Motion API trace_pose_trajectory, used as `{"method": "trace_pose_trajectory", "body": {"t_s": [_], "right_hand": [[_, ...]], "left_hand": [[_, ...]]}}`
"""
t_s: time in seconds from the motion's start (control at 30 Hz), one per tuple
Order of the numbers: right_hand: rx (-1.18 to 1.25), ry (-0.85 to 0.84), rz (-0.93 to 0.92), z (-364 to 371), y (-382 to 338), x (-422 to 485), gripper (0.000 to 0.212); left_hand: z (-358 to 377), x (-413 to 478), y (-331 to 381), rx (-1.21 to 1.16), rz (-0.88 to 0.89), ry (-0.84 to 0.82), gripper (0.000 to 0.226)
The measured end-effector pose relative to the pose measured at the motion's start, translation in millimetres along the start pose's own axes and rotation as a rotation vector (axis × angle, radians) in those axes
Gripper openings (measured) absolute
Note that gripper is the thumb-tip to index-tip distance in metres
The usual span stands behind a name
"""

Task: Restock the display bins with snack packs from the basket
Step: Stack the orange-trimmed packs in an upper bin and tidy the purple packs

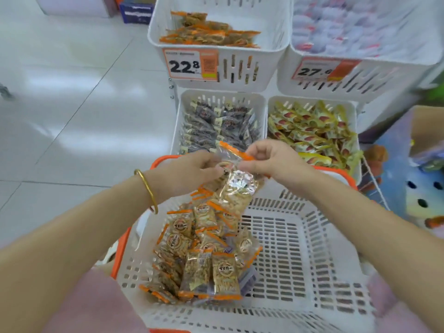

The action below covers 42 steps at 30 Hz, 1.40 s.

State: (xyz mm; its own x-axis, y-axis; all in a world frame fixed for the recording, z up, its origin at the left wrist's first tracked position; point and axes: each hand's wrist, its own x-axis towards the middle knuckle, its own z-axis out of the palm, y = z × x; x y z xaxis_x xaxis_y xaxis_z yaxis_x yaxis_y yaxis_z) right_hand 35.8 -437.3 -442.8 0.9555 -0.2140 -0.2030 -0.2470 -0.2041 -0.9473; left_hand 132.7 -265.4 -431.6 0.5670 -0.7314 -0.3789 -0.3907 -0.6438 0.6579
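A white slotted basket (pixel 300 248) with an orange rim sits in front of me, with several orange-edged snack packs (pixel 204 255) heaped in its left half. Above its far edge, my left hand (pixel 192 171) and my right hand (pixel 269 159) both grip a bunch of the same snack packs (pixel 236 188), which hangs down between them. The top left display bin (pixel 269 46), price tag 22.8, holds a thin layer of matching orange-edged packs (pixel 209 32).
Below it are a bin of dark purple packs (pixel 216 121) and a bin of yellow-red packs (pixel 312 128). The top right bin (pixel 360 75), tagged 27.6, holds white-pink packs. A cardboard box (pixel 427 131) stands at the right. White floor tiles (pixel 72 104) lie to the left.
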Motion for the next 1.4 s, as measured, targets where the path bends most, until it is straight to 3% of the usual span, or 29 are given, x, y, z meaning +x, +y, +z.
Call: {"method": "trace_pose_trajectory", "body": {"t_s": [0.07,0.13,0.23,0.37,0.53,0.63,0.73,0.83,0.93,0.97,1.07,1.17,1.23,1.3,1.4], "right_hand": [[0.016,0.059,-0.014,-14.1,-11.7,-8.3,0.016],[-0.028,0.172,-0.029,-24.1,-14.3,-14.4,0.022],[-0.062,0.335,-0.03,-36.0,-14.0,-22.7,0.03],[-0.026,0.379,-0.086,-41.0,-19.2,-29.4,0.019],[-0.133,0.497,-0.183,-35.8,-28.8,-25.6,0.021],[-0.158,0.552,-0.203,-32.7,-32.6,-18.3,0.02],[-0.089,0.521,-0.202,-26.3,-36.3,-9.4,0.018],[-0.079,0.471,-0.2,-27.6,-43.6,1.7,0.015],[-0.063,0.291,-0.112,-46.2,-61.6,13.0,0.053],[-0.076,0.217,-0.095,-53.1,-70.6,17.2,0.054],[-0.149,0.118,-0.155,-68.2,-101.8,34.8,0.027],[-0.178,0.286,-0.275,-83.5,-135.0,67.8,0.018],[-0.263,0.495,-0.376,-97.6,-153.4,100.0,0.019],[-0.446,0.661,-0.454,-110.1,-166.9,137.7,0.021],[-0.791,0.694,-0.408,-117.8,-170.9,194.9,0.02]], "left_hand": [[4.6,2.4,13.3,-0.257,0.012,-0.024,0.016],[7.9,4.2,24.7,-0.409,-0.009,-0.05,0.018],[11.9,9.2,35.1,-0.557,-0.025,-0.043,0.027],[11.9,13.8,42.7,-0.752,-0.066,-0.056,0.031],[11.5,16.1,50.4,-0.826,-0.033,-0.104,0.034],[12.8,18.9,51.4,-0.751,0.064,-0.146,0.038],[15.8,21.3,52.8,-0.597,0.126,-0.094,0.059],[6.5,28.4,53.8,-0.515,0.16,-0.02,0.052],[-21.0,37.7,57.5,-0.41,0.229,0.037,0.049],[-31.9,41.1,60.4,-0.382,0.259,0.082,0.047],[-62.6,57.5,73.5,-0.299,0.346,0.239,0.041],[-92.3,79.9,86.3,-0.262,0.423,0.435,0.053],[-112.3,93.1,89.0,-0.057,0.388,0.611,0.058],[-125.8,105.3,83.9,0.178,0.343,0.721,0.055],[-133.0,124.0,69.4,0.381,0.322,0.749,0.052]]}}
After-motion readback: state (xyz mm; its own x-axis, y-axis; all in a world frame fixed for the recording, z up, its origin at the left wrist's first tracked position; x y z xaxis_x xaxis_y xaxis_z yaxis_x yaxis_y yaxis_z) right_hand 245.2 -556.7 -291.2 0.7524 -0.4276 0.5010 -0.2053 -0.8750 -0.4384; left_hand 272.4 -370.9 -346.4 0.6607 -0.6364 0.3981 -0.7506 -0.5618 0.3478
